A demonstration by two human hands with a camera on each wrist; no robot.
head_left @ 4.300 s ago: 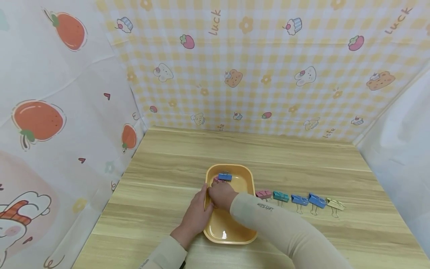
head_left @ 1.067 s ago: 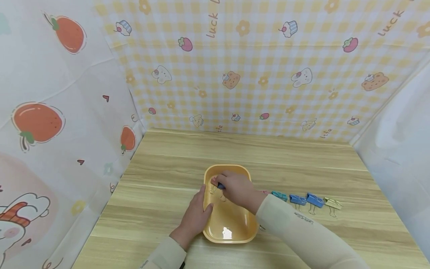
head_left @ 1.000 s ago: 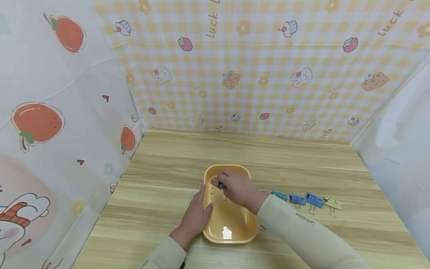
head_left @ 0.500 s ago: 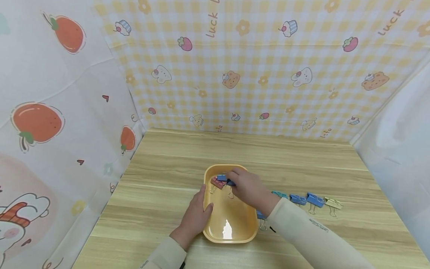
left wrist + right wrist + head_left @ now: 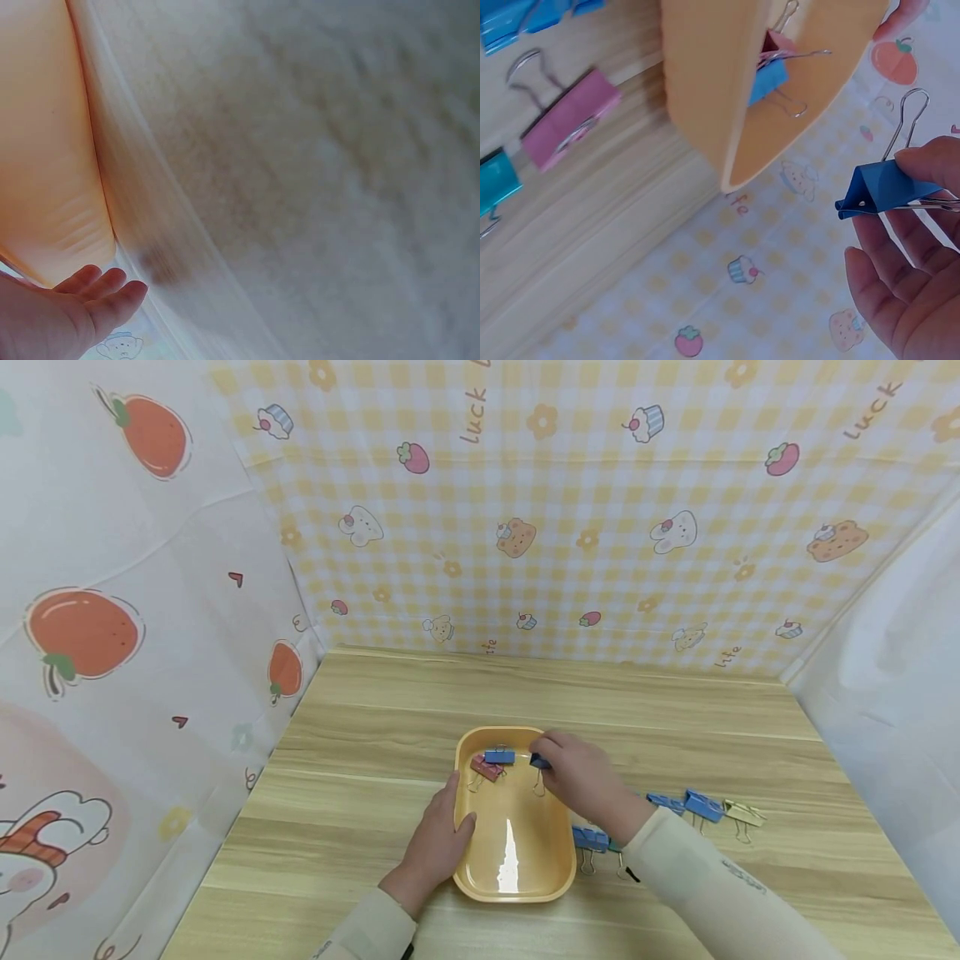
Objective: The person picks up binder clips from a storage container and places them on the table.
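Blue binder clip [image 5: 889, 184] clear of the other two

Right hand [image 5: 581, 772], clamped on it thumb-to-fingers, has shifted right over the yellow tray [image 5: 480, 852]'s far-right end. Pink clip [image 5: 483, 767] and second blue clip [image 5: 499, 757] stay far-left inside. Left hand [image 5: 437, 842] grips the wall, thumb over rim. Probably sorted out singly.
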